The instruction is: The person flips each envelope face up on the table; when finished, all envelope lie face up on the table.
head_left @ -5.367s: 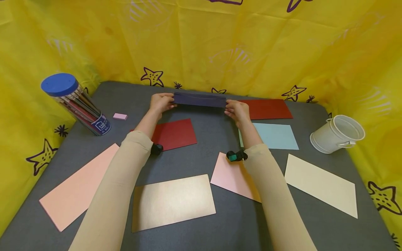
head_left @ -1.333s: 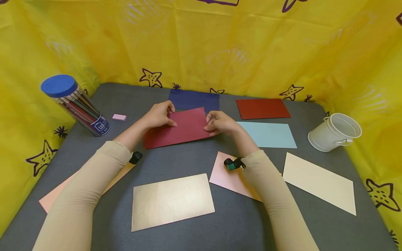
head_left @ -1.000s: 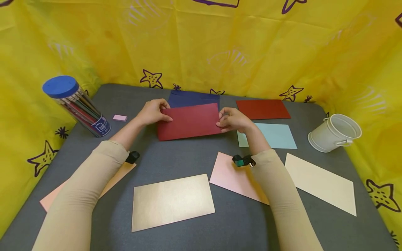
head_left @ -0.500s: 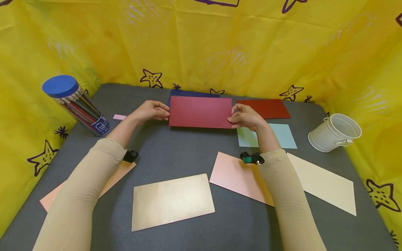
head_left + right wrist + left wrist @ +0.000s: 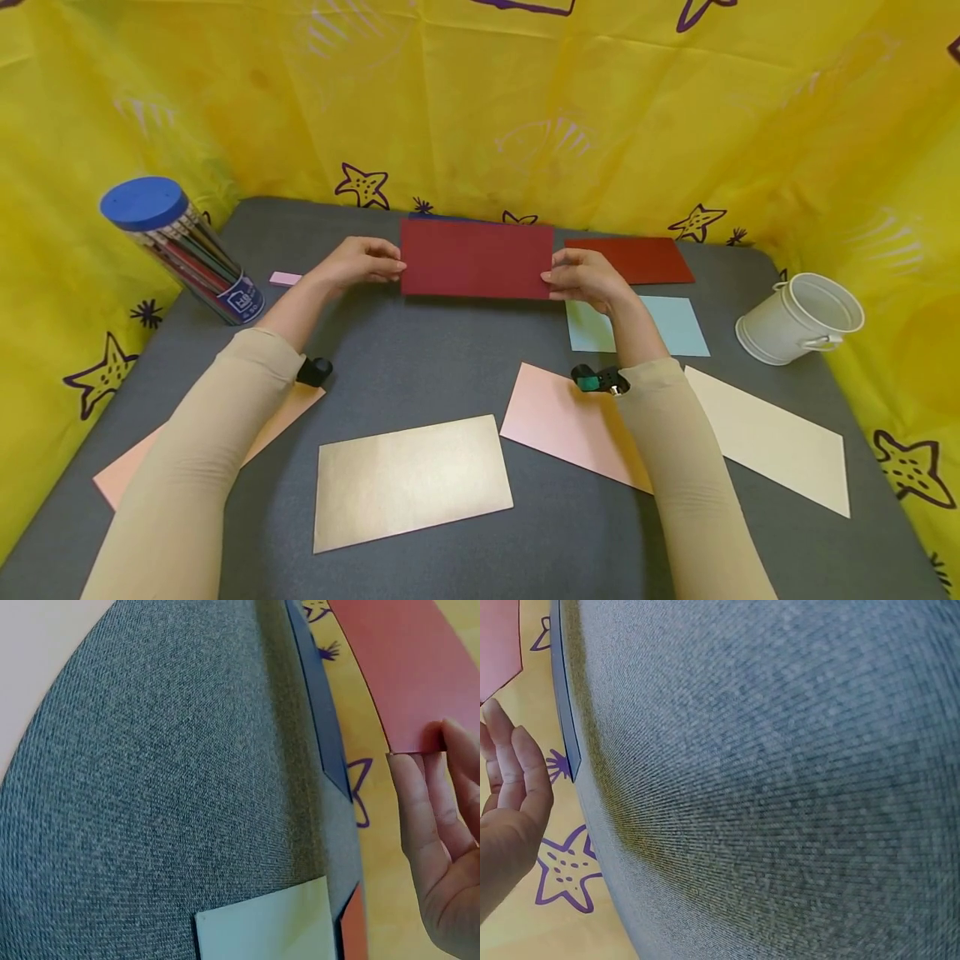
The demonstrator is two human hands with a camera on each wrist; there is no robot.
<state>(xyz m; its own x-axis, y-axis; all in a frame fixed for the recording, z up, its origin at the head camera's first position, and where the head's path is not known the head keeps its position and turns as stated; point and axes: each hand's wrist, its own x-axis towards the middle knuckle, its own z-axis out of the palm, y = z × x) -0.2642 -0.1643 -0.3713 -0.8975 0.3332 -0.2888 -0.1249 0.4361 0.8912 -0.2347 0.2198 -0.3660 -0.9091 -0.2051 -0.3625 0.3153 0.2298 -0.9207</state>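
A dark red card (image 5: 476,258) is held up over the far middle of the grey table (image 5: 420,367). My left hand (image 5: 360,262) pinches its left short edge and my right hand (image 5: 581,279) pinches its right one. In the right wrist view my fingertips (image 5: 431,802) grip the corner of the dark red card (image 5: 409,667). In the left wrist view, straight fingers (image 5: 510,787) show below the card's corner (image 5: 499,637). A navy envelope (image 5: 423,217) lies flat beneath the card, almost wholly hidden; only its edge (image 5: 319,712) shows.
A blue-lidded pencil tube (image 5: 176,246) and a pink eraser (image 5: 283,278) sit at the left. A white bucket (image 5: 802,317) stands at the right. Flat sheets lie around: red (image 5: 630,258), light blue (image 5: 637,325), pink (image 5: 570,425), gold (image 5: 412,483), cream (image 5: 765,437), peach (image 5: 150,458).
The navy envelope was laid down at the back. Both hands then took the red card from the left middle, squared it and carried it back over the navy envelope.
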